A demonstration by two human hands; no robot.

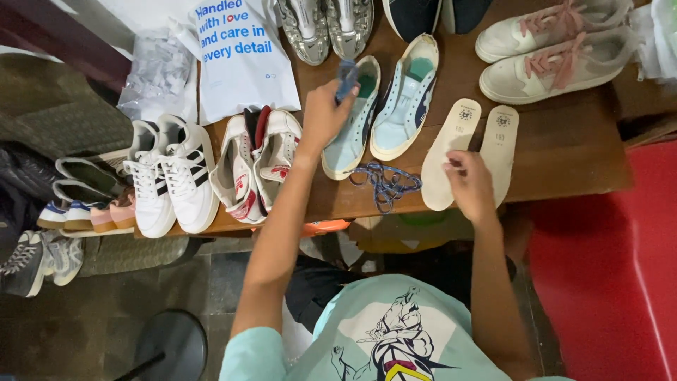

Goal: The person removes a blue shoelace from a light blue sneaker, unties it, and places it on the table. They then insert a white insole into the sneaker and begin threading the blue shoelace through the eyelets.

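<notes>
**Hands over the pale blue shoes and the insoles**

Your left hand (323, 113) is pinching a small blue piece (346, 79) between its fingertips, holding it over the opening of the left pale blue shoe (349, 137) at the centre of the frame. The second blue shoe (405, 102) is lying just beside it. Your right hand (470, 185) is resting lower right of centre, fingers curled and pressing on the edge of a cream insole (446, 144), with another insole (501, 144) alongside. Blue laces (384, 185) are lying loose on the wooden table (564, 148) between your hands.
</notes>
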